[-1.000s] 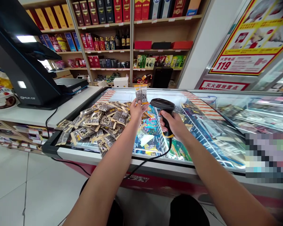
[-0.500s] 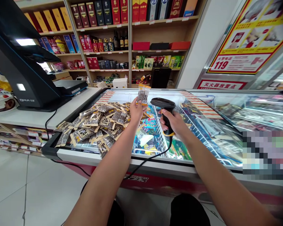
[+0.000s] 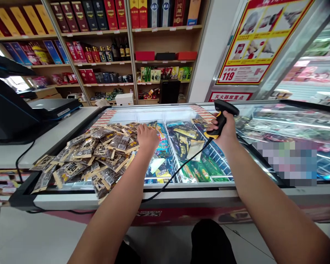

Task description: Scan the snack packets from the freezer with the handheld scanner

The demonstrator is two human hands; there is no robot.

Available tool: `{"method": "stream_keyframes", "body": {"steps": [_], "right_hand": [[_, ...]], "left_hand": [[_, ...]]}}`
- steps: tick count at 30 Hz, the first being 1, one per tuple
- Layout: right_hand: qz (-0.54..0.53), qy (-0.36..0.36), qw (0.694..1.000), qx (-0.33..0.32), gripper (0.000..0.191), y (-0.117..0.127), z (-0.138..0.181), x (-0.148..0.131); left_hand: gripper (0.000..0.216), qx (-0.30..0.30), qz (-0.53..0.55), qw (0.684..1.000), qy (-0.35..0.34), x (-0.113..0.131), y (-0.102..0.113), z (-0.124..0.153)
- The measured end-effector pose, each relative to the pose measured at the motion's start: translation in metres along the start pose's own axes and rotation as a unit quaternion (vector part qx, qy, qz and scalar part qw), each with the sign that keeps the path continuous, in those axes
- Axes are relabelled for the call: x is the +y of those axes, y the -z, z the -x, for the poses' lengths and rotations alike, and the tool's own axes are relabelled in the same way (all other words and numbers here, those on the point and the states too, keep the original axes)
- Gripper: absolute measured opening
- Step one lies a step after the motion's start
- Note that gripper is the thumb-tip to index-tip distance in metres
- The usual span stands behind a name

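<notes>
In my right hand [image 3: 228, 128] is a black and yellow barcode scanner [image 3: 226, 108], gripped by its handle and raised above the glass lid of the chest freezer [image 3: 82, 199]. Its black cable [image 3: 178, 170] runs down to the front edge. My left hand [image 3: 149, 137] is at the right side of a heap of snack packets [image 3: 101, 148], its fingers curled downward. Whatever those fingers hold is hidden behind the hand. The packets are clear and brown with dark print, piled on the glass at the left.
A black scale [image 3: 55, 107] and a dark checkout machine [image 3: 8, 110] stand on the white counter at left. Through the glass show wire baskets with wrapped goods [image 3: 188, 145]. Shelves with boxes and bottles [image 3: 99, 62] line the back. A red and yellow poster [image 3: 260, 47] hangs at right.
My left hand has come down toward the heap, and the packet it held up is out of sight. My right hand has moved the scanner rightward and up. The view has turned right.
</notes>
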State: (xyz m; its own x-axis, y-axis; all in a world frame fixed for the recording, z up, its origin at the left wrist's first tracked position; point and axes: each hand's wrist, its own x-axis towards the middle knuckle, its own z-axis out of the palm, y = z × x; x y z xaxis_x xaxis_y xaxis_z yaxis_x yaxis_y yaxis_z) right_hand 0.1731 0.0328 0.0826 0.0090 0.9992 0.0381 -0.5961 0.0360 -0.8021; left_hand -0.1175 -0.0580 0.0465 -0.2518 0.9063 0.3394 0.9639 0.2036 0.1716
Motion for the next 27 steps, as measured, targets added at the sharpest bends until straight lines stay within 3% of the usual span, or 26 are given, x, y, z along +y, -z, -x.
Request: {"method": "stream_keyframes", "body": {"steps": [3, 5, 10, 12, 15, 21, 27], "right_hand": [[-0.034, -0.002, 0.999, 0.001, 0.037, 0.012, 0.000, -0.007], [-0.053, 0.015, 0.998, -0.013, 0.037, 0.017, 0.005, -0.011], [-0.020, 0.084, 0.991, -0.097, 0.040, 0.023, 0.022, -0.025], [0.013, 0.104, 0.988, -0.112, 0.043, 0.024, 0.028, -0.029], [0.025, 0.131, 0.984, -0.116, 0.046, 0.027, 0.031, -0.032], [-0.012, 0.124, 0.983, -0.131, 0.049, 0.031, 0.025, -0.026], [0.016, 0.093, 0.985, -0.143, 0.047, 0.023, 0.028, -0.022]], "left_hand": [[0.054, 0.028, -0.001, 0.999, -0.031, 0.016, 0.000, 0.004], [0.056, 0.010, 0.003, 0.996, -0.086, 0.040, -0.003, 0.004], [0.061, -0.173, 0.075, 0.958, -0.215, 0.137, -0.026, -0.012], [0.067, -0.195, 0.109, 0.949, -0.223, 0.173, -0.041, -0.025], [0.075, -0.169, 0.150, 0.953, -0.202, 0.208, -0.064, -0.051], [0.070, -0.166, 0.173, 0.954, -0.179, 0.222, -0.097, -0.105], [0.041, -0.124, 0.137, 0.963, -0.196, 0.210, -0.095, -0.107]]}}
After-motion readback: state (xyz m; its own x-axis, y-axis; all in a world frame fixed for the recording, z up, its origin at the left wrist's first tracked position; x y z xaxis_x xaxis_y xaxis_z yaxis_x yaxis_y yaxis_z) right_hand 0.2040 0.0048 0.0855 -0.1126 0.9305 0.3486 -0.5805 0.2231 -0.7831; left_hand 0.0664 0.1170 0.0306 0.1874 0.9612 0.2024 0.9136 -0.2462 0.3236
